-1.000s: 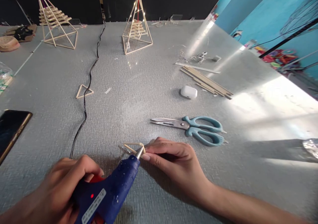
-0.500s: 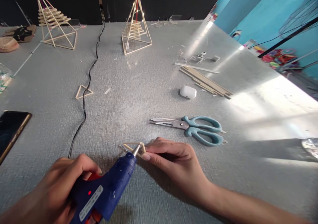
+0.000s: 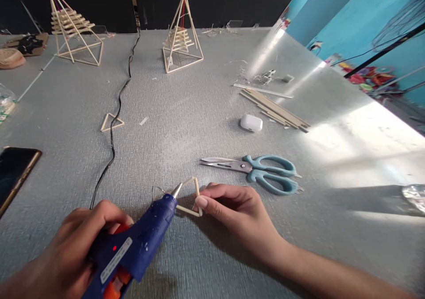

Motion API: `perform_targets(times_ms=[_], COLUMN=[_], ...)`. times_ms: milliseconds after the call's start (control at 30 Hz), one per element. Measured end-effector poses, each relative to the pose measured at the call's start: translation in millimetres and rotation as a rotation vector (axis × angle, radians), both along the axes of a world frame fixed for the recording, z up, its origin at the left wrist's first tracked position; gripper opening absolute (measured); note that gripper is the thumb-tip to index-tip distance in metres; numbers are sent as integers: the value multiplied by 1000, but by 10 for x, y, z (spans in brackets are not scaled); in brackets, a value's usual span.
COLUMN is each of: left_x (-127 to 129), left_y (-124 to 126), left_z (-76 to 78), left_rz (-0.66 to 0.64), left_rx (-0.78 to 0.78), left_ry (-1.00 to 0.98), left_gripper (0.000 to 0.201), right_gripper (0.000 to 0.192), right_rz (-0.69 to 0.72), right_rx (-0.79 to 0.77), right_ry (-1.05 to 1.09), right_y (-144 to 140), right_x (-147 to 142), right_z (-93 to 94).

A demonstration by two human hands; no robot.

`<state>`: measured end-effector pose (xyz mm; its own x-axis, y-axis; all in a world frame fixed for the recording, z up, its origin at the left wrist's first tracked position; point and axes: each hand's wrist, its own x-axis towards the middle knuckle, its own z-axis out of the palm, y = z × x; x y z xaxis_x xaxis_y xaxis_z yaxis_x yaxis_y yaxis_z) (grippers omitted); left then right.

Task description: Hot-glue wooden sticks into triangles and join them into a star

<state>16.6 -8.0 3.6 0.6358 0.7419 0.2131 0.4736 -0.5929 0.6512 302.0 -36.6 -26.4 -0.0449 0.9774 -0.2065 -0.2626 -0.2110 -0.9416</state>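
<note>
My left hand (image 3: 78,241) is closed round the handle of a blue hot glue gun (image 3: 142,235) with a lit red light and orange parts. Its metal nozzle points up and right, beside a small wooden stick triangle (image 3: 198,190). Thumb and fingers of my right hand (image 3: 232,206) pinch one side of that triangle, just above the table. The gun covers the triangle's left corner, and I cannot tell whether the nozzle touches the wood. Blue-handled scissors (image 3: 270,170) lie beyond my right hand, blades pointing left.
A black cord (image 3: 120,97) runs over another stick triangle (image 3: 106,123). Two stick pyramids, one at left (image 3: 78,60) and one in the middle (image 3: 182,67), stand at the back. A white case (image 3: 251,123) and wooden sticks (image 3: 275,109) lie right; a phone (image 3: 16,170) lies left.
The glue gun has drawn slightly down and left, its nozzle away from the triangle's right corner. My right hand has turned the triangle, so its held side faces me more. Lights on the middle pyramid went dark.
</note>
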Motion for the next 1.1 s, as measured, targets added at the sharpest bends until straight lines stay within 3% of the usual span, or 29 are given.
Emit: perform_targets(times_ms=[433,633,933,1100], left_x=[117,131,143,122], left_y=[-51,0,-20,2], left_z=[20,67,53,45], left_rz=[25,-50,-7,-55], left_rx=[-2,35,24,-2], left_ry=[13,64,38,16], left_gripper=[22,17,17,18], right_gripper=[7,11,8,5], right_rz=[5,27,24,20], right_rx=[99,143,149,169], right_ry=[-155,-227,-219,-202], right_y=[-18,-5,-9,-11], right_x=[-17,-6,-8,-21], right_z=[-24,-6,-13,-25])
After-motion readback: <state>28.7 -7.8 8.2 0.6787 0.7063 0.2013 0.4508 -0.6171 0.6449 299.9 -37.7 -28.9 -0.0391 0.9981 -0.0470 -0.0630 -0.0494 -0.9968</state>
